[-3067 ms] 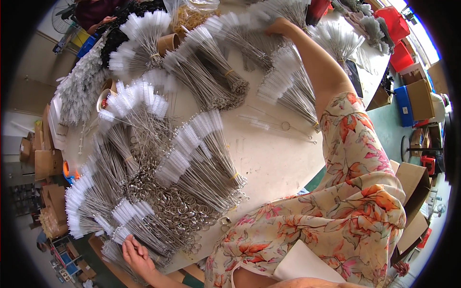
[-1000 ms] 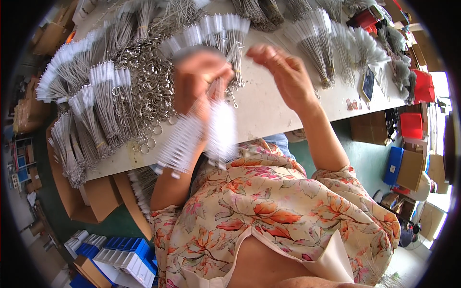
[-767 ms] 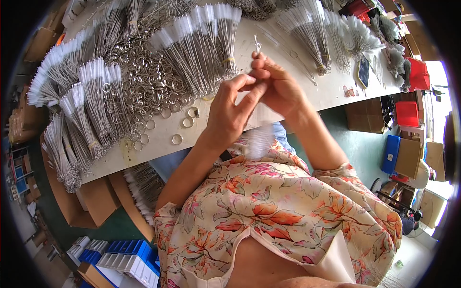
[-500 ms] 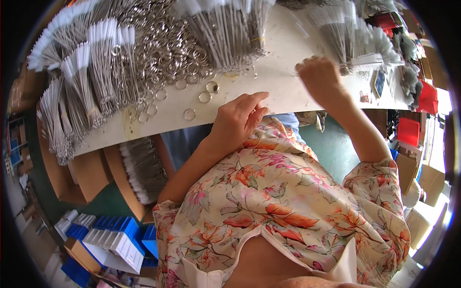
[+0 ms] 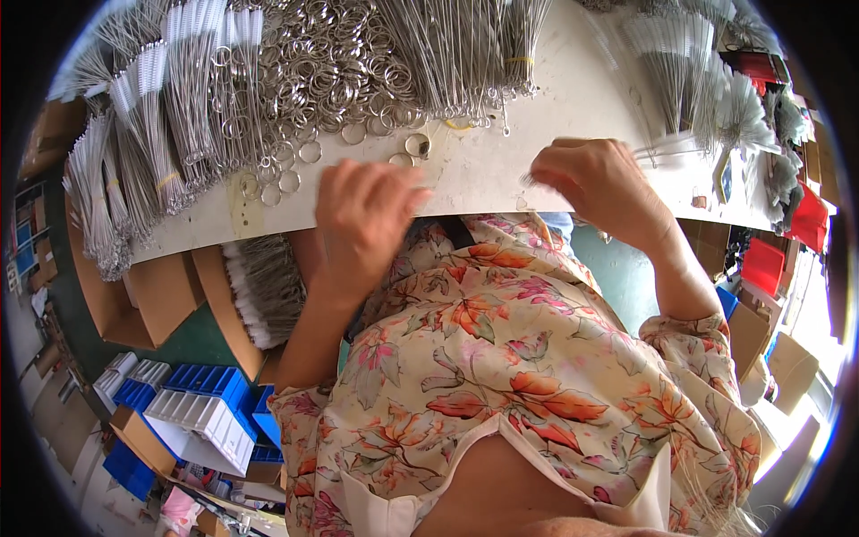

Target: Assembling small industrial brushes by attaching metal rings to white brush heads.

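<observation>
Over the table's front edge, my left hand [image 5: 365, 210] is smeared by motion, so I cannot see if anything is in its fingers. Several loose metal split rings [image 5: 402, 160] lie just beyond it. My right hand [image 5: 595, 179] hovers above the front of the white table [image 5: 483, 174], fingers curled together. Something small and grey pokes out at its fingertips, too blurred to name. Thin wire brushes [image 5: 671, 67] with white bristles stand bunched beyond that hand. A big heap of split rings [image 5: 313, 67] covers the back left.
Bundles of wire brushes [image 5: 183, 98] fill the table's left end, and another bunch [image 5: 465, 54] stands at the back middle. Below left are a cardboard box [image 5: 157, 300], more brushes [image 5: 273, 286] and blue and white bins [image 5: 201, 416]. Red containers [image 5: 761, 267] stand at right.
My left hand has moved left and its fingers have curled. The right hand has come down toward me, nearer the table's front edge. The view has shifted slightly.
</observation>
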### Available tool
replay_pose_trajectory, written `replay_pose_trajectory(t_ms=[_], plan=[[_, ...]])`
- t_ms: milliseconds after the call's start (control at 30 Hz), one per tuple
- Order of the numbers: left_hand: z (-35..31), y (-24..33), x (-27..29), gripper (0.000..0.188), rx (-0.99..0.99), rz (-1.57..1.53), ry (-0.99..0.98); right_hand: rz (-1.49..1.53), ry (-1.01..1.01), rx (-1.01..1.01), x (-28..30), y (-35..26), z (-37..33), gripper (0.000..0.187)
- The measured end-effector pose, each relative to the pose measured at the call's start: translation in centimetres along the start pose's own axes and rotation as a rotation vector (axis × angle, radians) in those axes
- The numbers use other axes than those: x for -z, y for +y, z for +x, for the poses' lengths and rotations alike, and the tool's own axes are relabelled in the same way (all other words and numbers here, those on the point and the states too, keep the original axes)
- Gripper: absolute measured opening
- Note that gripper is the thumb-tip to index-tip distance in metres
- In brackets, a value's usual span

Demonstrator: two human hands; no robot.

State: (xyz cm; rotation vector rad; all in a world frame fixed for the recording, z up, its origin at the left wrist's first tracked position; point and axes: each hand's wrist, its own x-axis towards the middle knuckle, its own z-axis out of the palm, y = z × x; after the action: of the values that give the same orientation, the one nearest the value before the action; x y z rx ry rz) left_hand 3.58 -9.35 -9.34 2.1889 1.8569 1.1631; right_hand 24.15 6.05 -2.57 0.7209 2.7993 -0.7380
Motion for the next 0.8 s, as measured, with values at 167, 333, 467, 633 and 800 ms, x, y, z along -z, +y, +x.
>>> replay_pose_trajectory(t_ms=[167, 333, 467, 633, 800], plan=[[1.2, -1.8, -0.4, 0.018, 0.112, 0.154, -0.102, 0.157, 0.195, 0.051, -2.6, -0.2, 2.0, 0.008], [2.4, 1.1, 1.7, 0.014, 0.635, -1.140, 0.286, 0.718, 0.323, 0.126, 0.1, -4.3, 3.5, 0.008], [3.5, 1.5, 0.8, 0.019, 0.601, -1.444, 0.393, 0.953, 0.404, 0.356, -0.6, -6.0, 4.8, 0.007], [4.3, 2.4, 1.7, 0.016, 0.575, -1.469, 0.403, 0.650, 0.658, 0.528, -1.7, -6.0, 4.5, 0.011], [4.1, 3.0, 3.2, 0.026, 0.480, -1.296, 0.307, 0.052, 0.864, 0.775, -1.7, -5.6, 4.8, 0.027]])
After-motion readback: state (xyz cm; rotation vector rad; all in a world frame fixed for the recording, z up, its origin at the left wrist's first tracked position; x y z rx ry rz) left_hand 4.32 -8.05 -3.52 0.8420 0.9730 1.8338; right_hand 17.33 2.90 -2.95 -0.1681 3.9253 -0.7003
